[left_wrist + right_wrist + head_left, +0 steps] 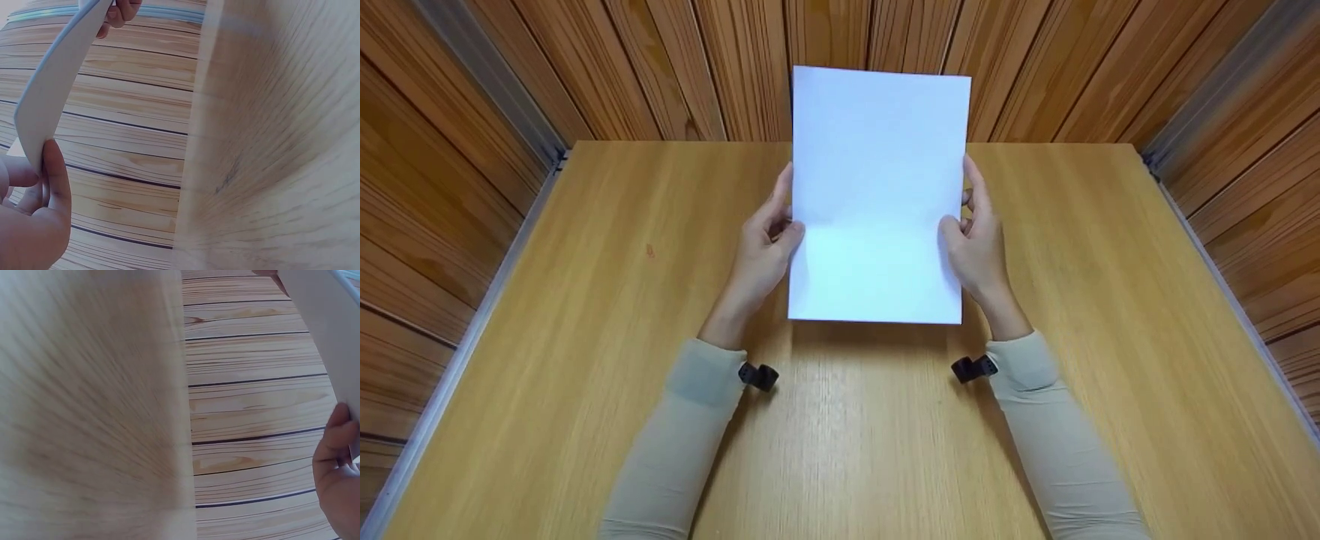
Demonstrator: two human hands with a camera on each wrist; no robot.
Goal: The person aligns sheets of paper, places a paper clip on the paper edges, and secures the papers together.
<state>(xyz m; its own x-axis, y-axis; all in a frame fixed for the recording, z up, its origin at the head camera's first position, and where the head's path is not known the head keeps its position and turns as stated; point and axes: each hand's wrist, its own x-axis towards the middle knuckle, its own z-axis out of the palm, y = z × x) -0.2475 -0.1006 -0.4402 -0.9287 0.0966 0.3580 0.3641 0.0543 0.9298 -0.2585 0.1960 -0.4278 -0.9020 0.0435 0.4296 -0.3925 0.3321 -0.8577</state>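
Blank white paper (877,187) is held up above the table, its long sides running away from the person; whether it is one sheet or several, I cannot tell. The left hand (763,251) pinches its left edge, thumb on the upper face and fingers behind. On the opposite edge the right hand (979,244) grips in the same way. From the left wrist view, the paper's underside (56,90) bows slightly between the hands. The right wrist view shows the paper (323,326) edge-on at the right, with the right hand (340,478) holding its near part.
Below the paper lies a light wooden table (870,427), with the paper's shadow on it. A small reddish mark (650,250) shows on the left of the tabletop. Wood-panelled walls (660,67) border the back and both sides. Each sleeve cuff carries a small black camera (759,376).
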